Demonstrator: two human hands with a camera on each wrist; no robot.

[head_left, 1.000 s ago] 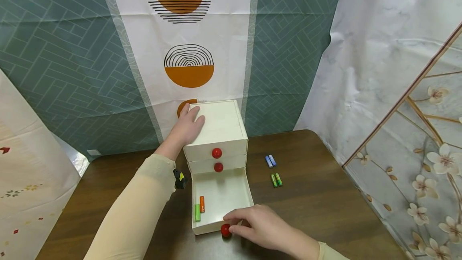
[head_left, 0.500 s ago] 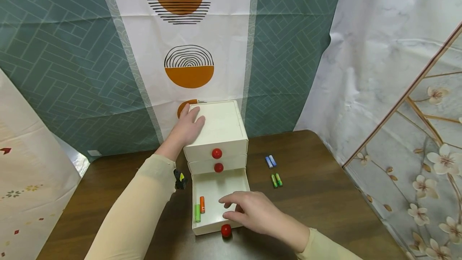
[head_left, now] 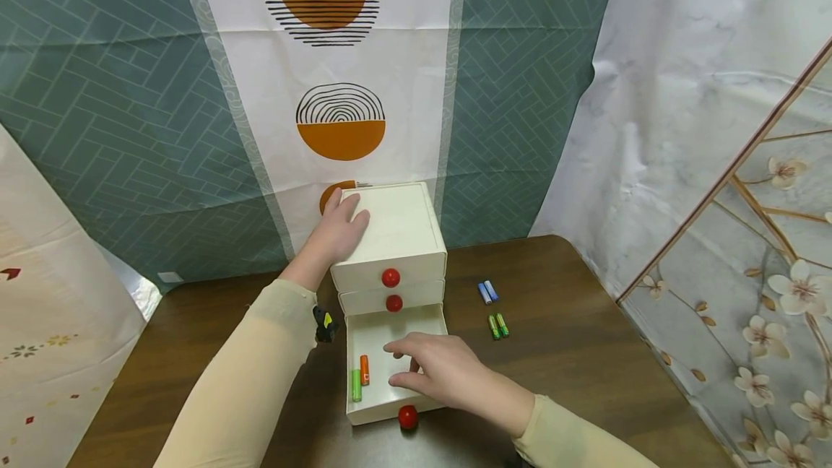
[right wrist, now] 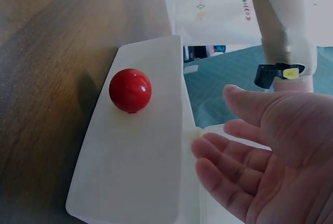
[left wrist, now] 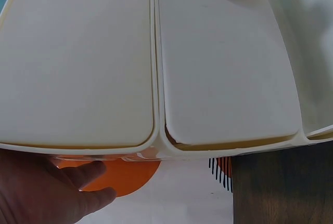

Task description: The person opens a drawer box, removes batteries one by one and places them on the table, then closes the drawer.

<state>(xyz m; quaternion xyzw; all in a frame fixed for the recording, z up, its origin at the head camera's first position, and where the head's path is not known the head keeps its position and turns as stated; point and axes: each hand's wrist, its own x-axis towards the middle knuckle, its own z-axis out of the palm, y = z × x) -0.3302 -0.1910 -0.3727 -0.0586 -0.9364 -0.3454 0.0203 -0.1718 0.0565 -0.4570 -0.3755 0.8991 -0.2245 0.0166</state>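
Note:
A white drawer cabinet (head_left: 396,230) with red ball knobs stands on the table, its bottom drawer (head_left: 383,412) pulled out. Inside that drawer, along the left, lie an orange battery (head_left: 364,370) and a light green battery (head_left: 356,385). My left hand (head_left: 341,231) rests on the cabinet's top left edge, fingers spread. Over the open drawer hovers my right hand (head_left: 442,373), its fingers loosely bent with nothing between them. In the right wrist view the drawer's red knob (right wrist: 130,90) sits beside my right hand (right wrist: 260,156), apart from it.
To the cabinet's right, two blue batteries (head_left: 487,292) and two green batteries (head_left: 498,326) lie on the brown table (head_left: 552,367). The upper drawers' red knobs (head_left: 390,278) stick out above the open drawer. A patterned cloth (head_left: 513,107) hangs behind.
My right hand has left the bottom drawer's red knob and moved up and leftward over the drawer's inside. The left hand keeps its place on the cabinet.

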